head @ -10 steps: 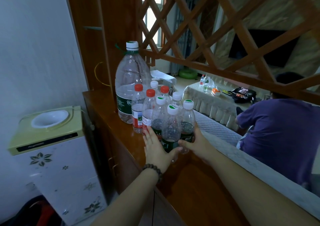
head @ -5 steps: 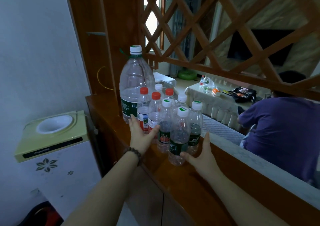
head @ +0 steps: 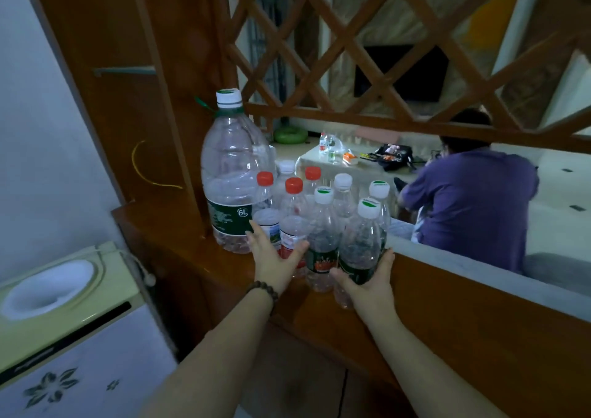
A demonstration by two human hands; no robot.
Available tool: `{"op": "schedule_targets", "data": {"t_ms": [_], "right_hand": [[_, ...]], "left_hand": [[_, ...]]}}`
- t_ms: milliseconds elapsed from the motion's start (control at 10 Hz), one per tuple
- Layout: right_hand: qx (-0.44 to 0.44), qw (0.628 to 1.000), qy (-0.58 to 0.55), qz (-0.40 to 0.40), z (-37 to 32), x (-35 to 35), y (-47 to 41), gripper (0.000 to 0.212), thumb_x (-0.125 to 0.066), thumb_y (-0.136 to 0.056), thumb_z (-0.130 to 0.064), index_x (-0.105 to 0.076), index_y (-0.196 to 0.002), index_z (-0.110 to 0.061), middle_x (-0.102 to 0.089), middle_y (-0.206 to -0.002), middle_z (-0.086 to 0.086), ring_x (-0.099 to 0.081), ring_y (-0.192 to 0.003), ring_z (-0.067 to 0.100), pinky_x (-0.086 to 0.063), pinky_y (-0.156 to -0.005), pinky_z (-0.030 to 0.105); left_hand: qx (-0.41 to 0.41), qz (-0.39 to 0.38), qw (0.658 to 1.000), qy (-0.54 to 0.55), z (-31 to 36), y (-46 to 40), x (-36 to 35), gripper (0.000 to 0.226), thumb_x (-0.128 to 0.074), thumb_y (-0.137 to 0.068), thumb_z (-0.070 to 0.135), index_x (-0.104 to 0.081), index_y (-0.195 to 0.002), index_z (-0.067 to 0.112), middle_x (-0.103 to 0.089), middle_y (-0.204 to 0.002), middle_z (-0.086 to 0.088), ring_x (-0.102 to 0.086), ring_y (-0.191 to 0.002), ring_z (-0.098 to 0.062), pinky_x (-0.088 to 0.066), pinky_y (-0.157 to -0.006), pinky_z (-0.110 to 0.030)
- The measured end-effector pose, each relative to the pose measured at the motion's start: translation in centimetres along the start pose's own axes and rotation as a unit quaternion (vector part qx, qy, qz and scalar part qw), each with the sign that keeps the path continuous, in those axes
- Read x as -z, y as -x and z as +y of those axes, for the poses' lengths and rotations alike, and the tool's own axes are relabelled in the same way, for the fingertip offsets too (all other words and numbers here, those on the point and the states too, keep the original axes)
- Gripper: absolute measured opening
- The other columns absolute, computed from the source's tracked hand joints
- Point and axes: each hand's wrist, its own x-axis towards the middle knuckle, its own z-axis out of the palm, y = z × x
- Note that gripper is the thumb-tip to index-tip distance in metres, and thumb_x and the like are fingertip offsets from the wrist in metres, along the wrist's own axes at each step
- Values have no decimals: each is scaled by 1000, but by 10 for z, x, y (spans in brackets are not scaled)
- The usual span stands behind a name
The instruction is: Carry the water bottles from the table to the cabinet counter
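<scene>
While the small bottles (head: 323, 225) stand clustered on the cabinet counter (head: 198, 257), our left hand (head: 275, 257) presses open against 1; our right hand (head: 367, 281) cups another's base. Light, thin-walled, likely slippery: grip mid-body.

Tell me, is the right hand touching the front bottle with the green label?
Touching. The head view shows the right hand cupped around the lower part of the front green-label bottle, thumb and fingers against its sides.
</scene>
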Motion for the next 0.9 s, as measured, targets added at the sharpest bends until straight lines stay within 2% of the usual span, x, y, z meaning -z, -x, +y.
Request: {"op": "schedule_targets", "data": {"t_ms": [200, 300, 400, 500, 600, 700, 800, 900], "right_hand": [[-10, 999, -13, 28, 11, -9, -5, 136, -76, -44, -77, 5, -147, -39, -23, -158, 2, -28, -143, 25, -34, -111, 52], [2, 999, -9, 33, 8, -7, -6, 135, -76, -44, -76, 0, -149, -36, -29, -155, 1, -35, -139, 24, -37, -109, 51], [21, 999, -13, 33, 6, -6, -6, 131, -82, -48, -64, -4, -149, -34, -36, -151, 1, -40, -135, 22, -39, -108, 49], [33, 999, -26, 20, 6, -4, -7, 122, -88, -58, -41, -7, -149, -28, -38, -148, -1, -41, -132, 16, -39, -108, 38], [49, 998, -36, 5, 4, -2, -7, 112, -87, -64, -27, -11, -147, -29, -41, -138, -6, -42, -125, 8, -38, -97, 22], [50, 998, -34, -7, 1, 2, -6, 116, -86, -66, -28, -5, -149, -28, -37, -134, -11, -38, -125, 7, -35, -99, 23], [46, 999, -12, -10, -1, 8, -3, 116, -86, -60, -47, -11, -147, -31, -35, -144, -8, -37, -133, 12, -37, -108, 35], [70, 997, 36, -22, 2, 14, 0, 121, -78, -50, -72, -14, -147, -34, -30, -151, -3, -32, -140, 19, -36, -110, 50]], "left_hand": [[-22, -3, 1000, -14, -6, -5, -4, 122, -68, -72, 57, 17, -149, 18, 16, -159, -4, 13, -146, -20, 1, -113, -34], [-15, -1, 1000, -12, -8, -6, -4, 123, -67, -70, 61, 17, -149, 19, 14, -159, -4, 12, -146, -20, 0, -115, -37], [-14, 1, 1000, -6, -11, -6, -4, 124, -64, -66, 65, 17, -149, 19, 13, -159, -6, 11, -146, -21, -2, -116, -40], [-14, 5, 1000, -8, -11, -5, -4, 126, -63, -64, 67, 17, -149, 18, 12, -159, -6, 10, -146, -21, -3, -116, -40], [-16, 8, 1000, -10, -14, -6, -3, 128, -66, -65, 68, 17, -149, 19, 10, -160, -5, 8, -147, -21, -6, -118, -43], [-19, 5, 999, -26, -13, -6, 2, 128, -66, -65, 70, 16, -149, 19, 9, -160, -5, 7, -147, -21, -8, -118, -45], [-33, 13, 998, -52, -14, -1, 9, 121, -63, -69, 70, 11, -150, 18, 4, -160, -7, 6, -147, -22, -9, -117, -44], [-66, 15, 994, -83, -13, 9, 20, 107, -56, -76, 70, 1, -152, 20, -2, -160, -6, 2, -147, -21, -10, -118, -44]]}}
